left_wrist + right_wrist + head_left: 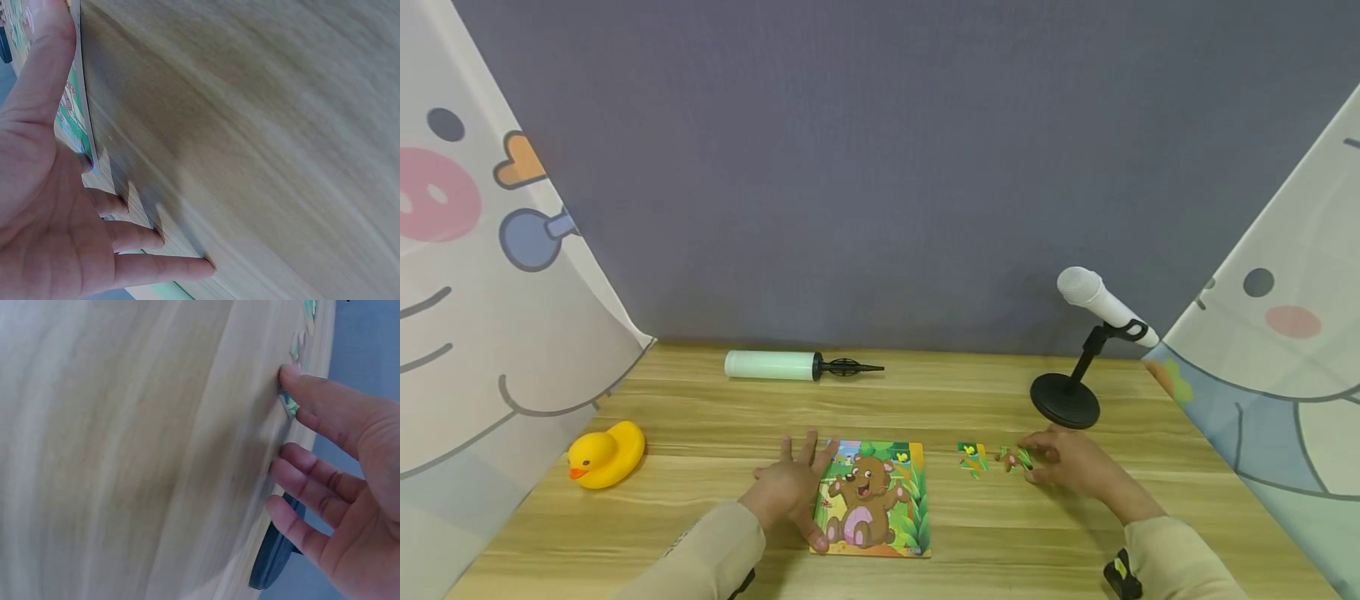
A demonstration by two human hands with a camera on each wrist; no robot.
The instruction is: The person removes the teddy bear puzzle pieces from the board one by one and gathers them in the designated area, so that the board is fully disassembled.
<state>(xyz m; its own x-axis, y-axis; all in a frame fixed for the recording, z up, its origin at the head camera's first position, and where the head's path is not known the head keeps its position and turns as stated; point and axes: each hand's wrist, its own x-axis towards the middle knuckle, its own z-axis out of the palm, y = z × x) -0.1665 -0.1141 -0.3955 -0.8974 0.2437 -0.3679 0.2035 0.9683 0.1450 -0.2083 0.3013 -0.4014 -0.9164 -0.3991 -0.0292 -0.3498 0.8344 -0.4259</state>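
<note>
A square bear picture board (pixel 868 500) lies flat on the wooden table. My left hand (pixel 792 490) spreads its fingers along the board's left side, thumb at the near left corner and other fingers by the far left corner. In the left wrist view, the thumb (pixel 47 69) lies over the board's edge, and the straight fingers reach down to the table. To the right lie small jigsaw pieces, one with a yellow shape (pixel 972 458). My right hand (pixel 1070 463) pinches a brown and green jigsaw piece (pixel 1013 460) at its right end between thumb and forefinger, low over the table.
Behind the right hand stands a white microphone (pixel 1108 304) on a black round-based stand (pixel 1065 402). A white hand pump (pixel 775 365) lies at the back, and a yellow rubber duck (pixel 607 455) sits at the left. A grey panel (pixel 880 183) rises behind the table (pixel 700 425).
</note>
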